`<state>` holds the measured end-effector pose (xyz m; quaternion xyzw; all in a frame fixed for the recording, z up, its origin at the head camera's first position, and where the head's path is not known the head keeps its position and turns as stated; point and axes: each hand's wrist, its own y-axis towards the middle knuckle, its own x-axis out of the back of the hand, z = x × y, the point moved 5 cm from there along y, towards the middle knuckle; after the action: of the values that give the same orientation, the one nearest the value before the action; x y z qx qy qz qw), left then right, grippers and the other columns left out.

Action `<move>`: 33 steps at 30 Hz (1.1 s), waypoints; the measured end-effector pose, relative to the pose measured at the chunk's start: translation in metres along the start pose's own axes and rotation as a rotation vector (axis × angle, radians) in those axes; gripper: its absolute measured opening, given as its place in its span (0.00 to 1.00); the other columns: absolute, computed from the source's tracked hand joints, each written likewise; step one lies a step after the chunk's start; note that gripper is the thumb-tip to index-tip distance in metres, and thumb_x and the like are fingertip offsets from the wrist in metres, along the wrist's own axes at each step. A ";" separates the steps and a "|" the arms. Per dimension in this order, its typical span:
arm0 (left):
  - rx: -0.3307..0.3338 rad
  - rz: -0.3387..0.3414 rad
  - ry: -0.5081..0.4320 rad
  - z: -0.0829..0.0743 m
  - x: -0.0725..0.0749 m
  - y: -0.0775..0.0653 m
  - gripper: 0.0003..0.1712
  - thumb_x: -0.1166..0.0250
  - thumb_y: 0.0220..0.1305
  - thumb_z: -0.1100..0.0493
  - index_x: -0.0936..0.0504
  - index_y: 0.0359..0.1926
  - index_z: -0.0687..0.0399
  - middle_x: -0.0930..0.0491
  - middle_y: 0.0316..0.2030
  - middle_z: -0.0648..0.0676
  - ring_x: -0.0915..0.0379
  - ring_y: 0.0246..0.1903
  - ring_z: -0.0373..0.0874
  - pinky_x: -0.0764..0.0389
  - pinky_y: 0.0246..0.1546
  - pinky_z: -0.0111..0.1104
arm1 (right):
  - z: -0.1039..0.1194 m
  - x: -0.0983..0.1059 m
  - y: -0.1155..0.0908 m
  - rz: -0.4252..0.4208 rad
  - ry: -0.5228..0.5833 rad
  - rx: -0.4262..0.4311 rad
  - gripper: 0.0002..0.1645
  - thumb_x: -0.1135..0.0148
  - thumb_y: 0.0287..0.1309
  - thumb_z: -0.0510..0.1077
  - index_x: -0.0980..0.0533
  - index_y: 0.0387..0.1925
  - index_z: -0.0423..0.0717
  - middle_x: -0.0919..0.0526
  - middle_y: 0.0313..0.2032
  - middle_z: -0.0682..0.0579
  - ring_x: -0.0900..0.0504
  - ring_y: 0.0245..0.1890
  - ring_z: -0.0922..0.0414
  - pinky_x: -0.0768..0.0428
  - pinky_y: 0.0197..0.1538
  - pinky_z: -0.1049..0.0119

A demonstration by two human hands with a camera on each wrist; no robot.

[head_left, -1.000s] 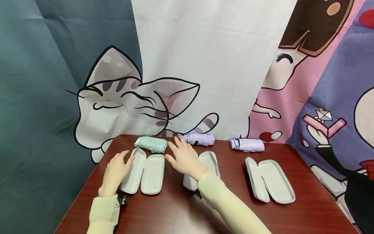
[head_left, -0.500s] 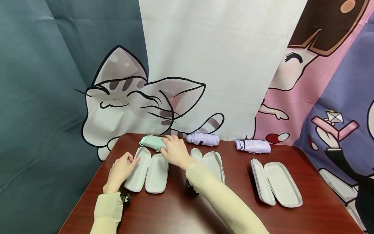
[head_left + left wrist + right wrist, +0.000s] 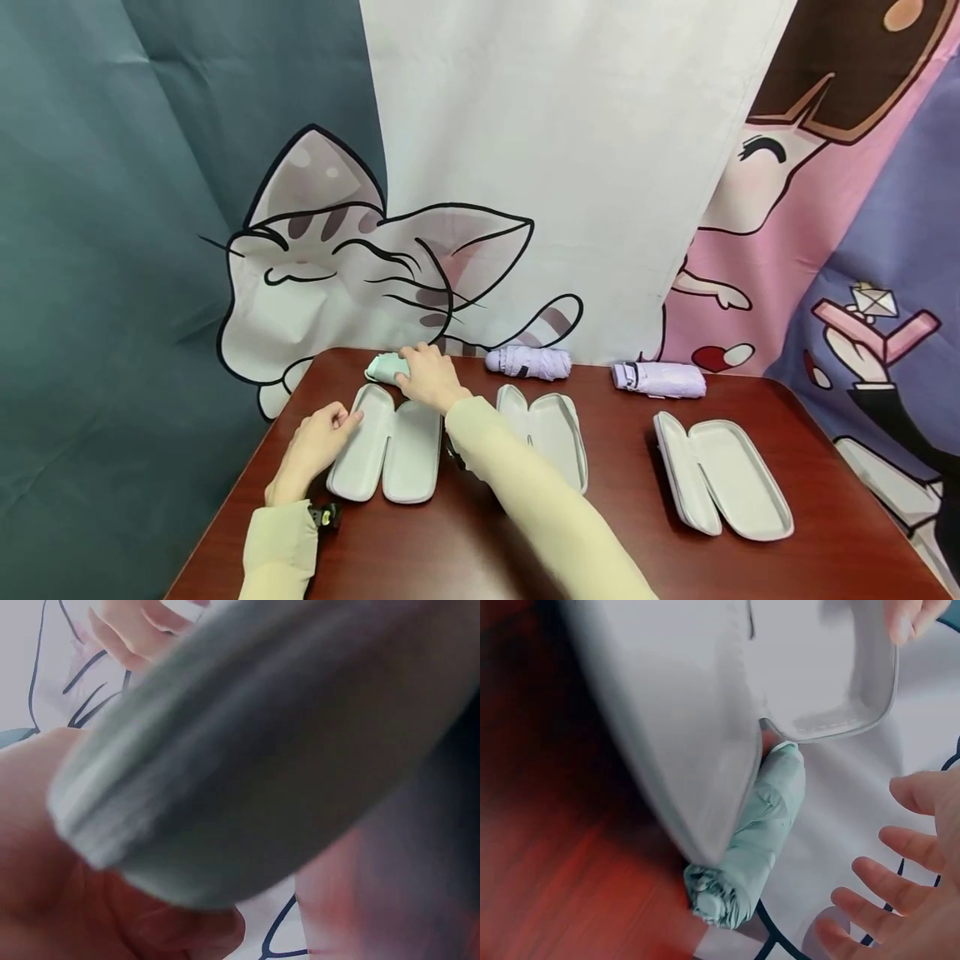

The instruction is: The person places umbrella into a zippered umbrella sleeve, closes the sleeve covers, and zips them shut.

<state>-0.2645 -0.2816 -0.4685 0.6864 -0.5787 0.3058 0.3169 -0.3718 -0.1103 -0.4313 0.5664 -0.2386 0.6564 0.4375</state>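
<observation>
On the left of the table lies an open pale grey hard-shell case, its two halves spread apart. My left hand grips the outer rim of its left half; in the right wrist view, its fingertips reach over that rim. Just behind the case is a folded mint-green umbrella, its right part covered by my right hand in the head view. From the right wrist, the umbrella shows beside the case, and my right hand's fingers are spread beside it, holding nothing.
Two folded lilac umbrellas, one in the middle and one on the right, lie along the table's back edge. Before them stand two more open cases, a middle one, partly behind my right sleeve, and a right one. A printed cloth hangs behind.
My right hand has moved left from between the umbrellas to the mint-green one. My left fingers have curled in at the case's rim. The head view has turned slightly right, then left-shifted the scene.
</observation>
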 end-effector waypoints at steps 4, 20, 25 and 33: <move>-0.001 0.003 -0.006 0.001 0.003 -0.001 0.20 0.41 0.68 0.42 0.30 0.28 0.50 0.36 0.20 0.49 0.37 0.20 0.45 0.37 0.22 0.36 | 0.005 -0.006 0.015 0.022 0.019 -0.018 0.27 0.43 0.66 0.55 0.28 0.64 0.54 0.25 0.58 0.50 0.28 0.57 0.49 0.27 0.53 0.51; -0.017 0.006 -0.046 -0.002 0.002 -0.002 0.18 0.39 0.69 0.46 0.31 0.27 0.52 0.38 0.18 0.48 0.38 0.19 0.43 0.38 0.23 0.35 | -0.012 -0.049 0.041 0.208 0.010 -0.186 0.40 0.34 0.57 0.61 0.34 0.68 0.56 0.29 0.61 0.47 0.32 0.59 0.48 0.33 0.55 0.48; -0.022 -0.002 -0.055 -0.005 0.004 -0.001 0.18 0.39 0.69 0.46 0.31 0.28 0.52 0.37 0.18 0.49 0.38 0.19 0.43 0.38 0.24 0.35 | -0.021 -0.055 0.042 0.242 -0.025 -0.207 0.38 0.34 0.57 0.58 0.34 0.67 0.55 0.28 0.60 0.47 0.32 0.58 0.48 0.33 0.54 0.49; -0.005 0.017 -0.066 -0.002 0.003 -0.003 0.19 0.40 0.69 0.45 0.30 0.28 0.52 0.38 0.18 0.48 0.38 0.19 0.43 0.38 0.23 0.34 | -0.026 -0.061 0.040 0.274 -0.005 -0.248 0.39 0.32 0.55 0.59 0.32 0.65 0.52 0.30 0.60 0.44 0.34 0.61 0.46 0.30 0.55 0.46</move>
<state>-0.2611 -0.2815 -0.4656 0.6905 -0.5951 0.2844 0.2968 -0.4211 -0.1283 -0.4880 0.4720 -0.3938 0.6739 0.4098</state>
